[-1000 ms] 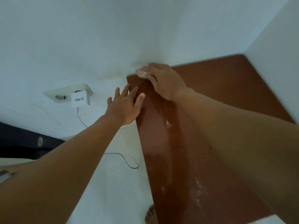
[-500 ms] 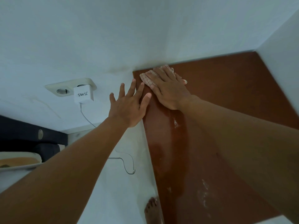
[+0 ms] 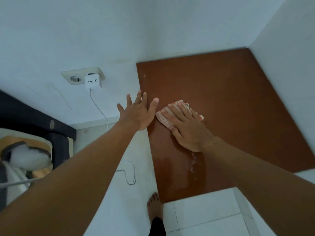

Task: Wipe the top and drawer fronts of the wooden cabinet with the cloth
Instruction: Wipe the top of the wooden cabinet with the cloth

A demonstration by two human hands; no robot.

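Observation:
The brown wooden cabinet top [image 3: 230, 103] fills the right half of the view, tucked into a corner between two white walls. My right hand [image 3: 189, 128] lies flat on a red-and-white checked cloth [image 3: 164, 117] and presses it onto the top near its left edge. A wet streak [image 3: 193, 165] shines on the wood below that hand. My left hand [image 3: 139, 113] is spread, fingers apart, resting at the cabinet's left edge and holding nothing. The drawer fronts are out of sight.
A wall socket [image 3: 75, 77] with a white charger [image 3: 92, 81] sits left of the cabinet; its cable [image 3: 129, 174] trails down onto the white floor. A dark bed frame [image 3: 30, 116] with bedding is at far left. My bare foot [image 3: 154, 206] stands by the cabinet's front corner.
My right hand has dragged the cloth from the far left corner of the top back toward me along the left edge. My left hand stayed at the cabinet's edge.

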